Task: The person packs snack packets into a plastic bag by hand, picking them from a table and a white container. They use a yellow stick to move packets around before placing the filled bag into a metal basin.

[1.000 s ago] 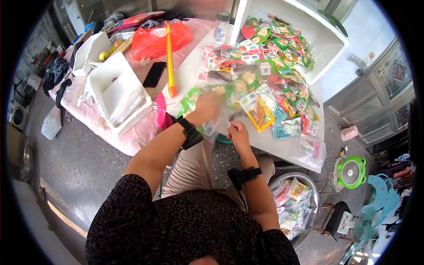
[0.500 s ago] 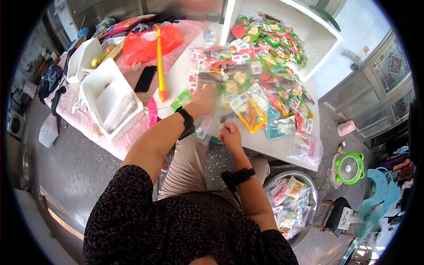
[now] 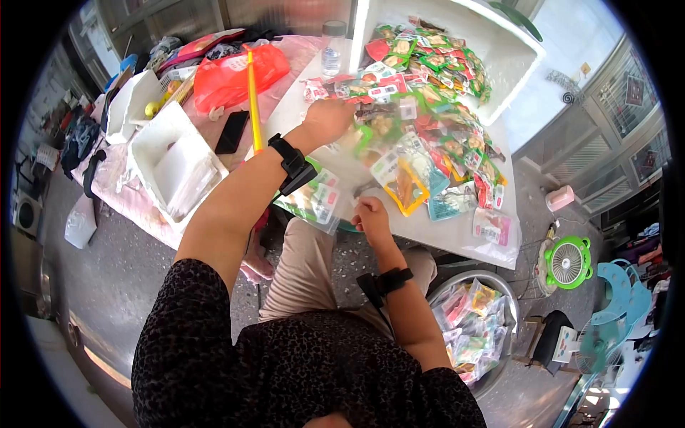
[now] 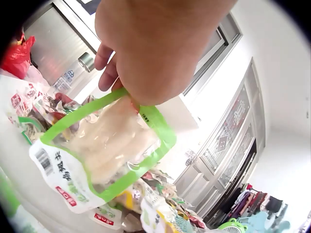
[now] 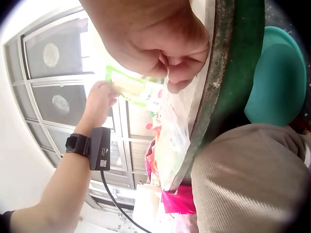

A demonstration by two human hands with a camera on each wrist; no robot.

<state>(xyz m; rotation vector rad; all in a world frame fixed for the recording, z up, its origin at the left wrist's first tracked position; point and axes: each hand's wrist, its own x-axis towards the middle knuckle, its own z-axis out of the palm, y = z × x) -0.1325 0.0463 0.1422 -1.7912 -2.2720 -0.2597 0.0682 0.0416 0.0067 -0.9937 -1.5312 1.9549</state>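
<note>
In the head view, my left hand is above the near-left part of the pouch pile. It pinches the upper edge of a green-bordered clear pouch with pale food inside, which hangs tilted below the fingers in the left wrist view. Beside the table's front edge, my right hand has its fingers curled, with no item visible inside them. Clear plastic bags lie close to that hand; contact cannot be told. More green-and-white pouches lie at the front left, and a yellow-edged pouch lies right of centre.
A white foam box on its side, partly filled with pouches, stands behind the pile. A bottle, yellow stick, phone and another foam box are leftward. A metal basin of pouches stands lower right.
My left hand has risen from the pouches and moved back across the table, now with the green-bordered pouch held. Pouches at the front left are less covered. My right hand stays almost still, fingers curled.
</note>
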